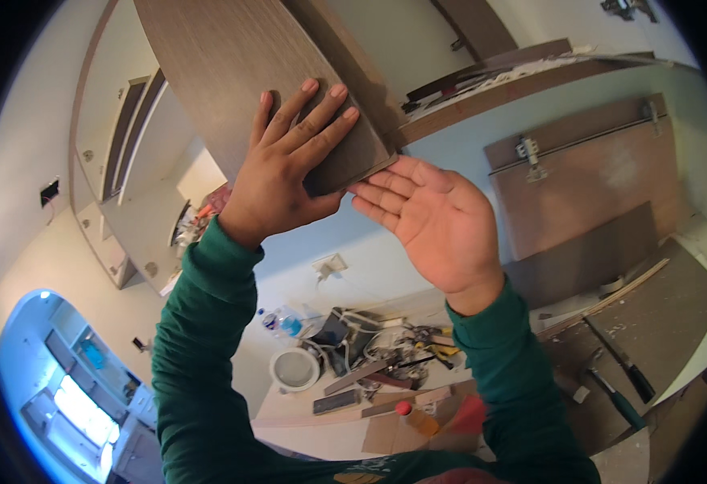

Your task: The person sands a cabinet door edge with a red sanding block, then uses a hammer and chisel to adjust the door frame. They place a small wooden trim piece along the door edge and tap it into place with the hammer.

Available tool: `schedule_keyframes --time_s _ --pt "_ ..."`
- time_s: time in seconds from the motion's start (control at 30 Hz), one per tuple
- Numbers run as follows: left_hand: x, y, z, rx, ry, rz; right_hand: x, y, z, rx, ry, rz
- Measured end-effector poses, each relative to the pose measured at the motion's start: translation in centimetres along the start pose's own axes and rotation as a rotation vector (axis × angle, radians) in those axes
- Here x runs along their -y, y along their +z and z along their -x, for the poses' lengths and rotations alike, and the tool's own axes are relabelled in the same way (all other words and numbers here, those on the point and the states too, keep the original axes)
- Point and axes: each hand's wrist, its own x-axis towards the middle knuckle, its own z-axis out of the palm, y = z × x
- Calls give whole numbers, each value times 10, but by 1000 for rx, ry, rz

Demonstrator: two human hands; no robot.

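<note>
A brown wood-grain cabinet door fills the upper middle of the head view, its lower edge slanting down to a corner between my hands. My left hand lies spread against the face of this panel, fingers apart and pointing up. At the bottom corner, my right hand is palm up with fingers stretched out, their tips touching the panel's lower edge from beneath. Neither hand wraps around anything. What lies behind the panel is hidden.
Open wall cabinets stand at the left. A brown shelf edge runs at upper right, above a loose hinged panel. Below lie a hammer, a saw-like tool, a bottle, a round white lamp and scattered tools.
</note>
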Motion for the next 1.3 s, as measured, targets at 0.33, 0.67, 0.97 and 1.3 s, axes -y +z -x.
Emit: schedule_keyframes --time_s 0.33,0.67,0.97,1.3 --pt "-31 12 0 -109 -125 -10 16 10 4 -87 59 303" --pt "-22 29 12 -226 -198 -11 79 54 41 -239 -63 1113" --pt "-21 26 10 -301 -189 31 211 142 12 -334 -712 1633" --pt "-4 61 8 -364 -37 -165 208 148 57 -282 -564 1888"
